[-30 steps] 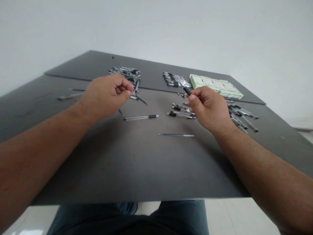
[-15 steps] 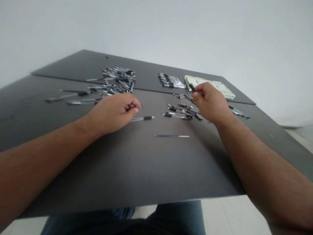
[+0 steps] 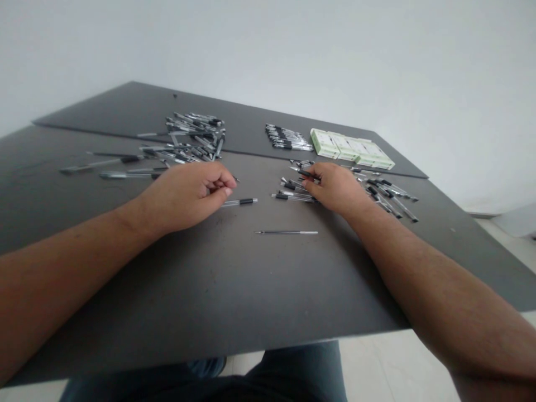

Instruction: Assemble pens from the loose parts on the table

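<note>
My left hand (image 3: pixel 196 192) is closed in a pinch above the left part of the table. A small pointed tip (image 3: pixel 237 180) pokes out past its fingertips; the rest of that pen part is hidden. Under the fingers lies a clear pen barrel with a black grip (image 3: pixel 246 201). My right hand (image 3: pixel 333 187) grips a pen (image 3: pixel 305 172) with a black grip section, its pale end pointing left, over a small pile of pen parts (image 3: pixel 288 196). Nearer to me, a pen refill (image 3: pixel 287 232) lies flat between the two hands.
A heap of pens (image 3: pixel 196 134) lies at the back left, with loose barrels (image 3: pixel 125 175) beside it. Toward the back are a row of pens (image 3: pixel 288 138) and light green boxes (image 3: pixel 349 148). More pens (image 3: pixel 391 198) lie right of my right hand on the dark table (image 3: pixel 234 301).
My right hand has moved left and down with the pen, from in front of the boxes to the pile of pen parts. My left hand stays pinched in nearly the same place.
</note>
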A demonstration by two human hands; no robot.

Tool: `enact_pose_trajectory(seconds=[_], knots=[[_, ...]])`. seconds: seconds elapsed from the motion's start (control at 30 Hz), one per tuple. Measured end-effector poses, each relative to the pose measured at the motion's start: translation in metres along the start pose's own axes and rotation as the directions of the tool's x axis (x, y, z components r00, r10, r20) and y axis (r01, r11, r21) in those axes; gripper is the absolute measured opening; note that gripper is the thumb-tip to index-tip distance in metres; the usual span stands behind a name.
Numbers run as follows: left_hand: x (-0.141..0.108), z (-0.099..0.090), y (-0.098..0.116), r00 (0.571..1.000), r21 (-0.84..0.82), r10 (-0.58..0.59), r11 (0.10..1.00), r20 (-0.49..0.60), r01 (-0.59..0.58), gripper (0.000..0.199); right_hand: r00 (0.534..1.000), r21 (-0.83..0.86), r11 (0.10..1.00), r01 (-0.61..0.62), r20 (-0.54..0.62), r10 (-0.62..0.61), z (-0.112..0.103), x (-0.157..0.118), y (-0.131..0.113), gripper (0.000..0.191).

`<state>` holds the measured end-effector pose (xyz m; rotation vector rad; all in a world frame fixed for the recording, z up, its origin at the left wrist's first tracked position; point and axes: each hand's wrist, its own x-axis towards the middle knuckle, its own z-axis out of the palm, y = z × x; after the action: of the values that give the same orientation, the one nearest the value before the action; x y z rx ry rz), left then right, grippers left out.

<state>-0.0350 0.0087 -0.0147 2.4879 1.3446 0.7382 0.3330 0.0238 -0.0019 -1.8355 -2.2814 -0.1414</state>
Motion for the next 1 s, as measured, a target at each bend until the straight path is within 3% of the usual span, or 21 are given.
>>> enact_pose_trajectory(seconds=[0.27, 0.7, 0.9, 1.0], knots=[[0.001, 0.002, 0.0, 1.0, -0.004, 0.021, 1.0, 0.018, -0.021, 0.026, 0.998, -0.058, 0.998, -0.039, 0.05, 0.042, 0.011, 0.016, 0.003, 0.032], [0.002, 0.002, 0.008, 0.998, 0.012, 0.037, 0.999, 0.059, -0.038, 0.028, 0.99, -0.143, 0.99, -0.015, 0.139, 0.035, 0.005, 0.022, -0.001, 0.027], [0.003, 0.002, 0.006, 0.997, -0.005, 0.04, 0.999, 0.066, -0.04, 0.026, 0.99, -0.145, 0.988, -0.046, 0.125, 0.064, 0.006, 0.022, -0.003, 0.026], [0.002, 0.002, 0.006, 0.998, -0.003, 0.045, 0.999, 0.051, -0.045, 0.025, 0.997, -0.103, 0.994, -0.047, 0.049, 0.052, 0.004, 0.021, -0.003, 0.025]])
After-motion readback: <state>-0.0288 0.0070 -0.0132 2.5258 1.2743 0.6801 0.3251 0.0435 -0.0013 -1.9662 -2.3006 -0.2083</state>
